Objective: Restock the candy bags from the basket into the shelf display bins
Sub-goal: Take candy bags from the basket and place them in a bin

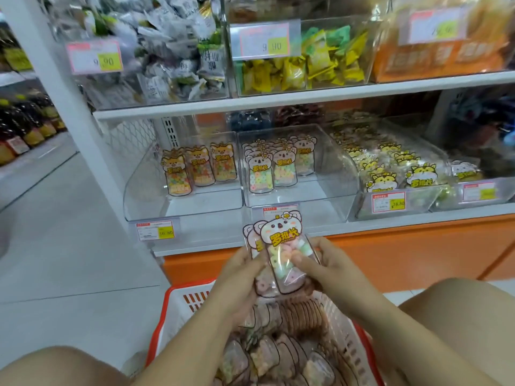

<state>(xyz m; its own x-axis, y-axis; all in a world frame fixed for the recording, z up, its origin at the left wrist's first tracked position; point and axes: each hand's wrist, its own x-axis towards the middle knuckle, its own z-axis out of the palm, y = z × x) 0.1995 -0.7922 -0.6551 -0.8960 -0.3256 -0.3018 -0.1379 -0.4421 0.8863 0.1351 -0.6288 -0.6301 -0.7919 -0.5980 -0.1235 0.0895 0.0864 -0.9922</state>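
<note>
Held item: two koala candy bags (284, 246), fanned one behind the other, centre of the frame, just above the basket (160, 327) and below the shelf edge
Left grip (239, 277): holding the left side of the pair, fingers curled behind, thumb on the front
Right grip (324, 270): pinching the right edge of the front bag, thumb (302, 264) pressed on the clear window
Weight: looks light; one hand should carry both
Stiffness: soft film pouch, lumpy with loose pieces; likely buckles if squeezed mid-body
Surface: glossy film, probably slippery; stacked bags may slide over each other
Fragility: ring candies look brittle, so a hard pinch on the window risks cracking them
Best hold: side seams or the printed head at the top, where the film lies flat
Look: koala-head top, white with pink ears, small flower above, yellow characters outlined dark; clear lower window with pastel pink, green and white rings
Basket: red rim, lower centre of the frame, many more bags lying inside
Target bin (320, 196): clear middle bin on the lower shelf, matching koala bags (262, 174) upright toward its back
Neighbour: left bin (145, 190) holds orange fox-faced bags (195, 168)
</note>
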